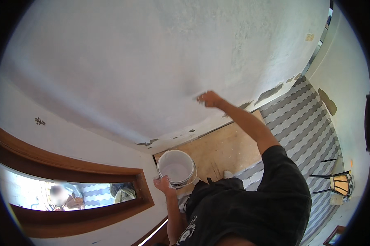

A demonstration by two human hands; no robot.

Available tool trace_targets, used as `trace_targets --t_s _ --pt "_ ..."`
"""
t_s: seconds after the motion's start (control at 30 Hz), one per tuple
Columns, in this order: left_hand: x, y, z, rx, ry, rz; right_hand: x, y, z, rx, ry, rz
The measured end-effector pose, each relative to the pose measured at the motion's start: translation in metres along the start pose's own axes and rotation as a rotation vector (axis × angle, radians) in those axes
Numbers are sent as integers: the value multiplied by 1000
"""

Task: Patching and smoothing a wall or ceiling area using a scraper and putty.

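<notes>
Fisheye view down on a person in a black short-sleeved T-shirt [242, 213], facing a large whitish plastered wall [111, 82] w/ uneven grey patches. Bare R hand [209, 99], at end of an outstretched arm, is up in front of the wall's lower part, fingers curled. It's blurred; can't tell if it's clenched on a tool or has nothing in it, or if it touches the plaster. Bare L hand [163, 184], w/ whitish marks on its fingers, is low, at near L side of a round white plastic bucket [176, 166]. Can't tell if it's grasping the rim or is just beside it. Bucket is open at top, pale inside, w/ a thin curved handle [194, 179] on its R side; it's in front of the person, near the corner of the wall.

Below: tan wooden board [211, 153] on floor w/ grey-and-white patterned tiles [291, 110]. Wall's bottom edge has flaked patches [269, 93], esp. toward the R.

Lower L: brown wood-framed opening [148, 188]; thru it, another person [73, 201], partly seen. Far R: black lamp w/ amber panels [341, 183]. Upper R: small yellowish plate [309, 37] on the wall.
</notes>
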State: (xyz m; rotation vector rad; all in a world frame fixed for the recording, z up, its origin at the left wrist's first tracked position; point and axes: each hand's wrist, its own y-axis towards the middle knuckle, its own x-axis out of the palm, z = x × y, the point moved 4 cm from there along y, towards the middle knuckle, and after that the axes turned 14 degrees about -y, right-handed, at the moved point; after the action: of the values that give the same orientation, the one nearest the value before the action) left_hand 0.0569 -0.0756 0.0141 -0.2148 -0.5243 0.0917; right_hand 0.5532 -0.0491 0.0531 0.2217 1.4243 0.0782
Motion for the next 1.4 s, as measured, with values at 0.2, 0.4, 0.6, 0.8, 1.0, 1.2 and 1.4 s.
trace_targets --t_s 0.2,0.4,0.6,0.8,1.0,1.2,1.4 --pt "9 -15 -3 30 194 101 -146 27 46 -45 -111 129" --pt "5 -12 1 88 119 64 -286 23 50 -88 -324 548" --pt "29 -23 31 72 273 70 -355 15 36 -148 -310 1048" --pt "14 -17 36 129 319 76 -200 13 34 66 -452 943" --pt "-2 1 44 134 350 18 -15 -43 0 80 -176 654" --pt "-12 19 46 125 338 30 75 -53 -34 -1 -57 265" --pt "-12 15 40 182 340 50 15 35 10 20 110 212"
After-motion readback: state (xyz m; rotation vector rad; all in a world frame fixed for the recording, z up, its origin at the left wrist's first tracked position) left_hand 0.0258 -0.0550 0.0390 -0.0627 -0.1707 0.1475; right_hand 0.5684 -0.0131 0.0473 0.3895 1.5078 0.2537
